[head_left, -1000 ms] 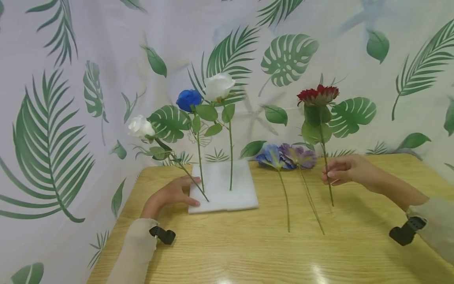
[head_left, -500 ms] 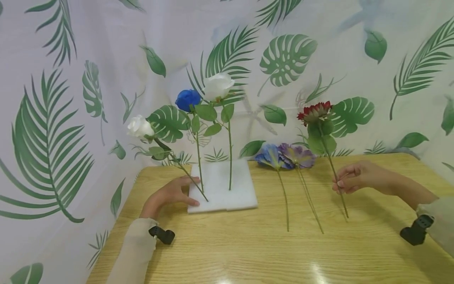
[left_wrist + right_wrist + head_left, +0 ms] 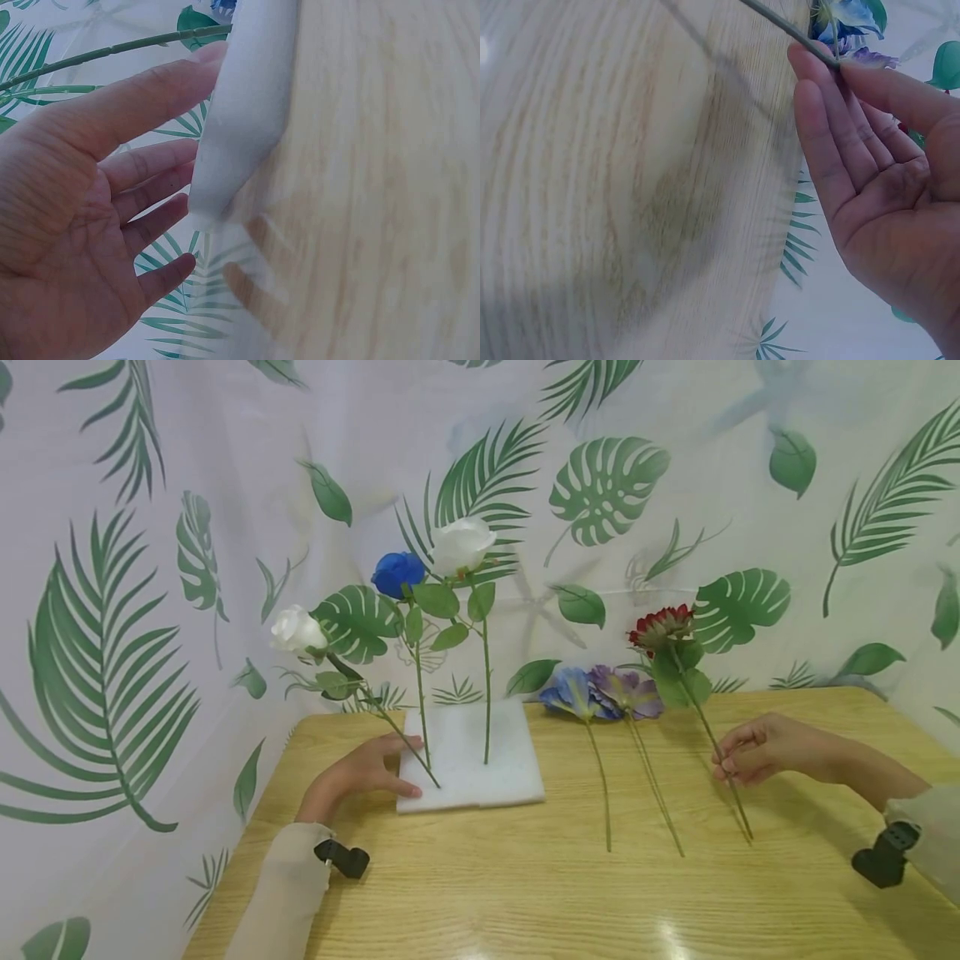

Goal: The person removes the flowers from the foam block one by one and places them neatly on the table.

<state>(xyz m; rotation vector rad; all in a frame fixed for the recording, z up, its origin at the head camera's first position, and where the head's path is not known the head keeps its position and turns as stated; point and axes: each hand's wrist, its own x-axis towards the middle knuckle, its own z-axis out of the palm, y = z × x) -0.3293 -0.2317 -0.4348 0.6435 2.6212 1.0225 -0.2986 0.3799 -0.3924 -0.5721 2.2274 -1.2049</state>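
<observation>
My right hand point(image 3: 776, 749) pinches the stem of a red artificial flower point(image 3: 662, 628) between thumb and fingertips. The flower leans left, its head up and its stem end low over the table. In the right wrist view the thumb and fingers meet on the green stem point(image 3: 784, 25). On the left, my left hand point(image 3: 362, 768) rests its fairly straight fingers and thumb at the side of a white foam block point(image 3: 502, 781). A blue rose point(image 3: 398, 574) and a large white rose point(image 3: 461, 545) stand upright in the foam. A smaller white rose point(image 3: 297, 630) leans left from it.
A blue flower point(image 3: 573, 693) and a purple flower point(image 3: 628, 691) lie side by side on the wooden table point(image 3: 525, 885), stems pointing toward me. Behind the table hangs a white curtain point(image 3: 510, 477) with green leaf prints.
My right hand has moved right and nearer to me with the red flower, which has come down and tilted to the left. The left hand has stayed at the foam block.
</observation>
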